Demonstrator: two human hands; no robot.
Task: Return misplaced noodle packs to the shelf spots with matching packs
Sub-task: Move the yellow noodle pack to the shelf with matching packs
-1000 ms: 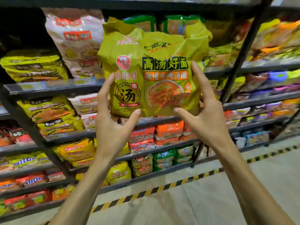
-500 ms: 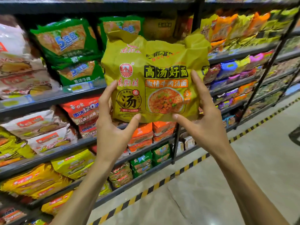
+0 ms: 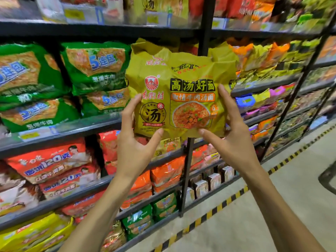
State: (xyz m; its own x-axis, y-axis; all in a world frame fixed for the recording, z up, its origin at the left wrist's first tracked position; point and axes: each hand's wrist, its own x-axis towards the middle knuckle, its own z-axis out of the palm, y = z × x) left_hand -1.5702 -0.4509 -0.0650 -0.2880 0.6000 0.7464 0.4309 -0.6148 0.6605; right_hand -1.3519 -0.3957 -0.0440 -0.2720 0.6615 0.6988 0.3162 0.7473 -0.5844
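Note:
I hold a yellow noodle multipack (image 3: 181, 88) upright in front of the shelves, at chest height. My left hand (image 3: 136, 142) grips its lower left corner, thumb under the pack and fingers behind it. My right hand (image 3: 231, 135) grips the lower right corner the same way. The pack shows black characters and a bowl picture. Behind its right edge, on the same shelf level, lie yellow packs (image 3: 254, 70) with a similar look, partly hidden.
Green multipacks (image 3: 94, 70) fill the shelf left of the pack, red ones (image 3: 51, 164) the level below. A black upright post (image 3: 205, 24) stands behind the pack. Shelves run off to the right; a yellow-black floor stripe (image 3: 227, 199) borders the concrete aisle.
The view has moved right along the shelves: white and yellow packs on the left gave way to green and red ones. The yellow pack stays held in both hands.

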